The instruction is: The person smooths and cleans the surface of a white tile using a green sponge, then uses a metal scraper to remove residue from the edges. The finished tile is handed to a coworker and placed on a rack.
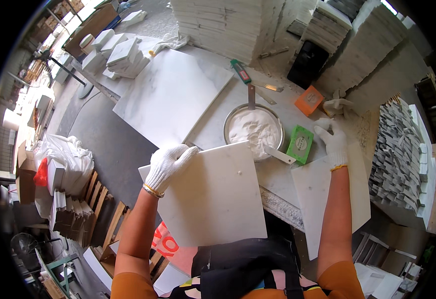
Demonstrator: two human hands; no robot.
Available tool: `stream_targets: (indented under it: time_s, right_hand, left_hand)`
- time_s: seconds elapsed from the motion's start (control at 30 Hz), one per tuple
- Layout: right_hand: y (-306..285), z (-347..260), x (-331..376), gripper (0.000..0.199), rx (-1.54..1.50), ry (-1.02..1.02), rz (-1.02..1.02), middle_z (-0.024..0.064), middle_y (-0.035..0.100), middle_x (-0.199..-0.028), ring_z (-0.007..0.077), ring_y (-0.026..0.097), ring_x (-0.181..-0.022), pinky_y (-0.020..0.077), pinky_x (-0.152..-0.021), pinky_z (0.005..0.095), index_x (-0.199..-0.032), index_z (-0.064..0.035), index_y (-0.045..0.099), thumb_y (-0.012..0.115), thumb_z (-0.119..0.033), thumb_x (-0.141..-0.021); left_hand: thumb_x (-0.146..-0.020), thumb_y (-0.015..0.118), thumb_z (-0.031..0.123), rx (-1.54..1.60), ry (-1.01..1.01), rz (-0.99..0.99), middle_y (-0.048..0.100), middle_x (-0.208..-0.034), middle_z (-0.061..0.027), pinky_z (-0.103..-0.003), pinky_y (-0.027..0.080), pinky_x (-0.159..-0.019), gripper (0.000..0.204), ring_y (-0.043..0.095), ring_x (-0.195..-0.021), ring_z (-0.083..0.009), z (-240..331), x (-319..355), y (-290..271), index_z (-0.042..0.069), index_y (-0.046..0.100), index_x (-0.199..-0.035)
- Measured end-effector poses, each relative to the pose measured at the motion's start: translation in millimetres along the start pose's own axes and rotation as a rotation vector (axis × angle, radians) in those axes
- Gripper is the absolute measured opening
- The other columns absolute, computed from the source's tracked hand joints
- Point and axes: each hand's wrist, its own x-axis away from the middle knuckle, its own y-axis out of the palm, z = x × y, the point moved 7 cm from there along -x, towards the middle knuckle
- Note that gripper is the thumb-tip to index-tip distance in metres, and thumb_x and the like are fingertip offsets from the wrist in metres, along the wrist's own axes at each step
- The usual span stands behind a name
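We logged the left grip (170, 167), a hand in a white knit glove, clamped on the top-left corner of a flat white square stone tile (215, 204), thumb along the upper edge. The right grip (332, 142), gloved alike, was loosely curled with nothing visible in it, just beside a bright green rectangular box (300, 144) and near an orange box (308, 101).

For steadying the tile well, we judged that one corner hold gave poor leverage: firm pressure, a level wrist and a lower edge propped against the body would have helped. We also thought the face was best left untouched, and the near corner kept clear of the round metal tin (225, 130) of white paste (253, 127) and its flat metal scraper (281, 156).

The tile sat tilted, at the near side of the pale stone bench (273, 179), above the lap, its top-right corner overlapping the tin in view (touching or not, we couldn't tell). It looked smooth and off-white, straight-edged, shaded toward the left, with one small white dab (239, 173) at upper right. No cracks showed at this size.
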Motion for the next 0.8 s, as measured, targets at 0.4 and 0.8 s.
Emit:
stream_targets:
  time_s: [0.4, 0.8]
  right_hand:
    - [51, -109, 71, 0.041, -0.220, -0.018, -0.371, 0.0044, 0.068, -0.107, 0.0104, 0.064, -0.094, 0.0516, -0.084, 0.0247, -0.123, -0.0005, 0.066, 0.079, -0.008, -0.084]
    - [91, -138, 77, 0.031, 0.084, -0.239, -0.486, 0.0067, 0.072, -0.091, 0.0170, 0.064, -0.082, 0.0514, -0.075, 0.0304, -0.105, -0.0072, 0.077, 0.082, -0.015, -0.075]
  left_hand:
    - [-0.096, 0.062, 0.034, 0.021, -0.021, -0.036, 0.071, -0.074, -0.0082, -0.029, 0.052, -0.067, 0.034, 0.065, -0.068, -0.0141, -1, 2, 2, 0.003, 0.075, -0.096]
    - [-0.094, 0.057, 0.043, -0.018, 0.019, -0.002, 0.071, -0.074, -0.0095, -0.033, 0.053, -0.067, 0.039, 0.068, -0.068, -0.0224, 2, 2, -1, 0.011, 0.078, -0.094]
